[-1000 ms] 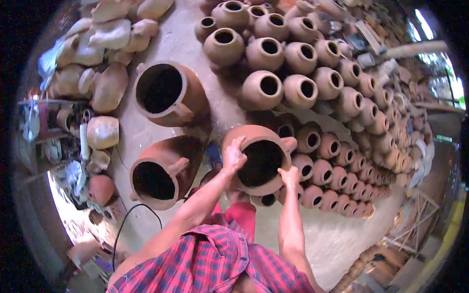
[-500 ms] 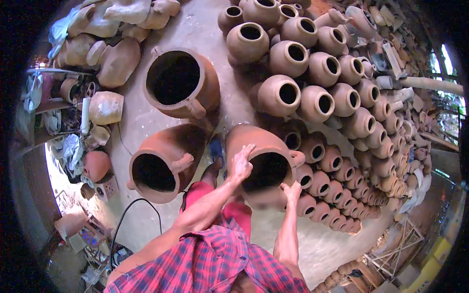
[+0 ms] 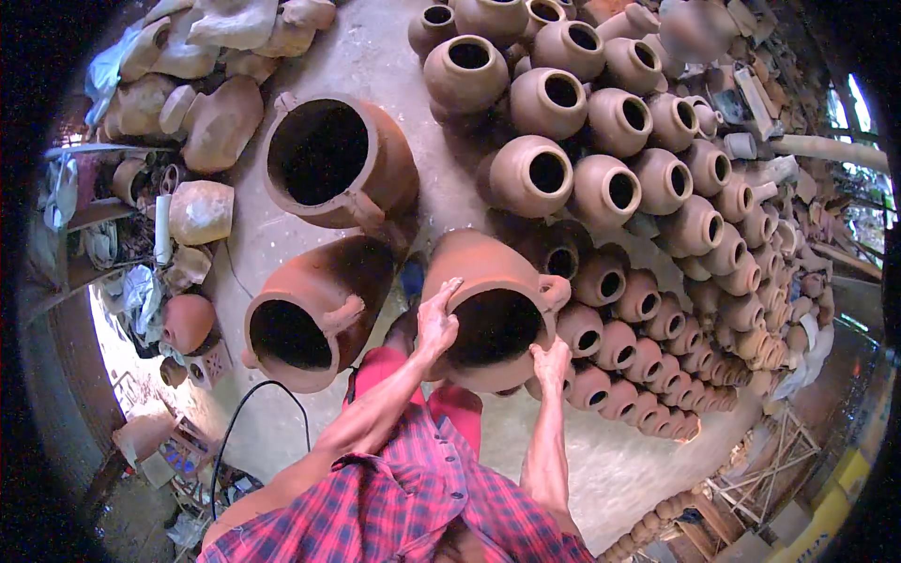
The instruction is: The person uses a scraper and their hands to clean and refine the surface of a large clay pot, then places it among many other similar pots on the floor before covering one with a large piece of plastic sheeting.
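In front of my legs, a large reddish clay jar (image 3: 474, 255) leans with its wide dark mouth turned up toward me. My left hand (image 3: 438, 321) grips its rim on the left side, fingers lying over the outer wall. At the right side of the same rim, my right hand (image 3: 552, 364) is closed on the edge, below a small lug handle (image 3: 555, 290). Just left of my legs stands a second big jar with lugs (image 3: 293, 281). Beyond it is a third wide-mouthed jar (image 3: 389, 155). The held jar's base is hidden.
Rows of small round clay pots (image 3: 608, 192) fill the right side, with the nearest ones close to my right hand. Broken pottery pieces (image 3: 221, 127) are heaped at the far left. A black cable loop (image 3: 228, 441) curves near my left forearm. Wooden sticks (image 3: 765, 469) lie at lower right.
The held jar has shifted slightly left and turned a little, its lug moving left and up. Both hands have moved with its rim, keeping their hold.
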Available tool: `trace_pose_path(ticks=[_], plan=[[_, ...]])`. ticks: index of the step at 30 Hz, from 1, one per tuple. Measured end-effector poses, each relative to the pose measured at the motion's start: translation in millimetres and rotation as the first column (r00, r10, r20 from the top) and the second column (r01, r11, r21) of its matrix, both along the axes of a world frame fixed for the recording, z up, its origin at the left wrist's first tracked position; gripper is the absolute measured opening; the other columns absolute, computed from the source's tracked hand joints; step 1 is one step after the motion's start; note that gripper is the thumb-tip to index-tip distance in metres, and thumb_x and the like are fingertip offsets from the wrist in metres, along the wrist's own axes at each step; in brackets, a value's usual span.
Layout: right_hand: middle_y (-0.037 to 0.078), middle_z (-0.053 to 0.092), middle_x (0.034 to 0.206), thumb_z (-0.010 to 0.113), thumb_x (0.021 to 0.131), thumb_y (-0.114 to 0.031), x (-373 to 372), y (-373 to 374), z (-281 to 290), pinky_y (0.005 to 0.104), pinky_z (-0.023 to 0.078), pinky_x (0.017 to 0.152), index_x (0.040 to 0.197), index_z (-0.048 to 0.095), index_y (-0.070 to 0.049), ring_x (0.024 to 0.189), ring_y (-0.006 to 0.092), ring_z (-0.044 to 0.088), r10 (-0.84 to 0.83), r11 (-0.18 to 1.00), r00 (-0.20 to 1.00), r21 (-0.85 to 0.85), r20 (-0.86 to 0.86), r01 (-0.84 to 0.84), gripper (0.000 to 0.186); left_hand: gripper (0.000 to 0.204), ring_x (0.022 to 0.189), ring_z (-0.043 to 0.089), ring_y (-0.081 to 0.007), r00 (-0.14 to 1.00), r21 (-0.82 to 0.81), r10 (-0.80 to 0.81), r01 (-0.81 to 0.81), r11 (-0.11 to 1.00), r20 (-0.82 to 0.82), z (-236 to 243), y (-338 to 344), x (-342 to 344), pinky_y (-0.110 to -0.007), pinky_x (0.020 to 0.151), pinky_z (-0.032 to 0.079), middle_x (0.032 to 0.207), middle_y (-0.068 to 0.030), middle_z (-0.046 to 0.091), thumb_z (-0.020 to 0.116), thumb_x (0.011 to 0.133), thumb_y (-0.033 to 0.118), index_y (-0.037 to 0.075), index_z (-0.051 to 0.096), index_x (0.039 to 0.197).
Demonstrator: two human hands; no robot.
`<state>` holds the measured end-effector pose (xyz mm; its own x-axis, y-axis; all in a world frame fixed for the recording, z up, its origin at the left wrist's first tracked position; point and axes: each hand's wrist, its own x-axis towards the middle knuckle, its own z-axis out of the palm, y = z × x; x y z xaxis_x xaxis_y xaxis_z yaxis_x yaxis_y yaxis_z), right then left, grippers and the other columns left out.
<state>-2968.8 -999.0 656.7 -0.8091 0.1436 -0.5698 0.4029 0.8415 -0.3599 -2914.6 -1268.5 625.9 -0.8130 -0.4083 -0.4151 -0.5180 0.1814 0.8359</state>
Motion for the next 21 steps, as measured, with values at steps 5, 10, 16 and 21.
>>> trace_pose_path(ticks=[5,10,16,21], plan=[[0.023,0.079,0.112,0.080,0.080,-0.011,-25.3,-20.5,2.1,0.0473,0.056,0.097,0.121,0.074,-0.001,0.109,0.0404,0.075,0.044,0.996,0.999,-0.083,-0.019,-0.046,0.042,0.078,0.147,0.052,-0.0333,0.996,0.008,0.093,-0.093,0.996,0.002,3.2,-9.2,5.5,-0.042,0.127,0.037,0.148,-0.0204,0.063,0.051,0.070,-0.018,0.006,0.065,0.144],[0.024,0.078,0.114,0.080,0.080,-0.011,-47.5,-1.5,-27.0,0.0478,0.056,0.098,0.127,0.073,-0.004,0.108,0.0407,0.075,0.173,0.985,0.983,-0.001,-0.067,-0.173,0.048,0.077,0.147,0.052,-0.0344,0.983,0.078,0.185,-0.183,0.980,-0.020,2.4,-9.3,-8.9,-0.042,0.128,0.035,0.149,-0.0216,0.062,0.049,0.070,-0.016,0.002,0.064,0.143],[0.023,0.079,0.111,0.084,0.081,-0.020,-47.4,-42.1,5.6,0.0495,0.056,0.098,0.125,0.073,-0.004,0.106,0.0409,0.075,0.183,0.983,0.983,-0.004,0.031,-0.183,0.048,0.078,0.149,0.049,-0.0356,0.978,0.044,0.208,-0.207,0.977,-0.033,-8.9,-15.9,7.1,-0.041,0.129,0.034,0.151,-0.0221,0.061,0.050,0.071,-0.014,0.003,0.063,0.145],[0.022,0.076,0.122,0.089,0.084,-0.025,-12.5,-44.1,0.2,0.0443,0.054,0.100,0.131,0.065,0.007,0.110,0.0349,0.073,0.048,0.994,0.998,0.097,-0.042,-0.044,0.062,0.079,0.151,0.046,-0.0379,0.984,0.043,0.168,-0.166,0.985,-0.053,-3.2,-23.4,6.6,-0.044,0.130,0.033,0.153,-0.0192,0.059,0.052,0.071,-0.016,0.006,0.062,0.147]])
